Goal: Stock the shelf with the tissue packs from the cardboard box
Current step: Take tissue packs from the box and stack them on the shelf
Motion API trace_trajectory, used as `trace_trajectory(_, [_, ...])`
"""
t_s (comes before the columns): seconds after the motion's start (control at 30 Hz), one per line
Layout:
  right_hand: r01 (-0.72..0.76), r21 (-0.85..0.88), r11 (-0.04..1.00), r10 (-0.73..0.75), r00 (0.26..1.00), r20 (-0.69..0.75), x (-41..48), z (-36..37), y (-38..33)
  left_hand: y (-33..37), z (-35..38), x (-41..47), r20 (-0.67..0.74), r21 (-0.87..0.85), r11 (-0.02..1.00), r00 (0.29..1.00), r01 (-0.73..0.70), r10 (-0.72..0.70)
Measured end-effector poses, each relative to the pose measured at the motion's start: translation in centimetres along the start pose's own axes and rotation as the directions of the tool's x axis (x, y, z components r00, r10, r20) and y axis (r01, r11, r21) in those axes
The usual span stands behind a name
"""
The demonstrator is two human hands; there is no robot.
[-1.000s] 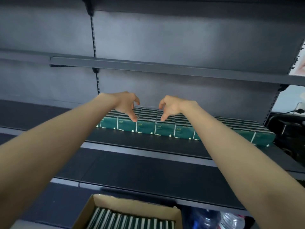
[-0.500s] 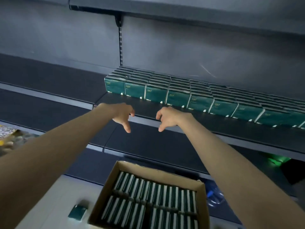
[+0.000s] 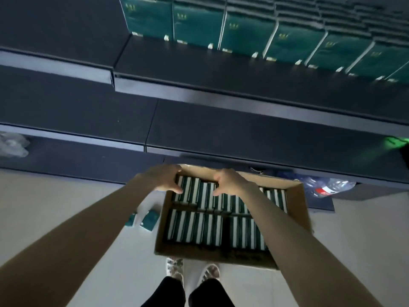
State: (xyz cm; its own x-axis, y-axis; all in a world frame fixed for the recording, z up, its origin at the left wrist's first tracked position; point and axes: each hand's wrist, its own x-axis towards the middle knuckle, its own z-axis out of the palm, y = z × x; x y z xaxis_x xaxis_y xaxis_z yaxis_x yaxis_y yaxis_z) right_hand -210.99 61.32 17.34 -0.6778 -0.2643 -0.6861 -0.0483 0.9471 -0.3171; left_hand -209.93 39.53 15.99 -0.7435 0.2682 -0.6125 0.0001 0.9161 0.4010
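Note:
An open cardboard box (image 3: 297, 209) stands on the floor below the shelves, filled with two rows of green-and-white tissue packs (image 3: 199, 227) standing on edge. My left hand (image 3: 162, 178) and my right hand (image 3: 232, 181) are both down on the far row, a few packs apart. Their fingers curl over the far ends of the packs by the box wall, and the thumbs lie on the pack tops. On the dark shelf (image 3: 221, 85) above, a row of green tissue packs (image 3: 243, 34) stands side by side.
Two loose green packs (image 3: 150, 221) lie on the pale floor left of the box. Plastic bottles (image 3: 327, 187) lie under the lowest shelf at right, and a clear plastic bag (image 3: 12, 144) sits at far left. My feet (image 3: 192, 271) stand just behind the box.
Both hands dropped from the shelf row down to the box and now hold packs in its far row. The view tilted down from the shelves to the floor.

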Motion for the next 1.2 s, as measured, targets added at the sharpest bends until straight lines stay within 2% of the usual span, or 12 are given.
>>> trace_trajectory(0.13, [-0.076,0.142,0.987,0.066,0.995,0.073,2.3,5.7,1.5,-3.3,6.8,2.2,-0.055,-0.158,0.987,0.998,0.034,-0.043])
trace_trajectory(0.23, [-0.167,0.276,0.946,0.132,0.981,0.139,3.5,9.9,2.7,-3.9,11.5,2.2,-0.155,-0.311,0.942,0.971,0.125,-0.18])
trace_trajectory(0.37, [-0.278,0.417,0.865,0.221,0.958,0.181,4.7,14.8,3.3,-4.0,16.6,2.0,-0.14,-0.557,0.79,0.909,0.256,-0.393])
trace_trajectory(0.43, [-0.315,0.468,0.826,0.258,0.949,0.184,5.6,17.0,3.6,-4.4,18.7,2.1,-0.117,-0.667,0.692,0.879,0.276,-0.463])
trace_trajectory(0.5, [-0.347,0.494,0.797,0.285,0.938,0.198,6.4,19.1,3.8,-4.6,20.1,2.3,-0.133,-0.721,0.639,0.853,0.266,-0.505])
trace_trajectory(0.7, [-0.432,0.511,0.743,0.408,0.898,0.167,9.4,23.1,3.8,-5.5,21.8,3.1,-0.266,-0.696,0.683,0.803,0.224,-0.534])
trace_trajectory(0.93, [-0.472,0.495,0.73,0.496,0.863,0.093,11.4,25.0,3.7,-6.0,23.0,3.6,-0.305,-0.679,0.701,0.785,0.217,-0.539])
trace_trajectory(1.2, [-0.426,0.57,0.702,0.492,0.869,0.043,10.2,24.0,4.4,-5.9,22.6,3.2,-0.309,-0.655,0.722,0.794,0.223,-0.524])
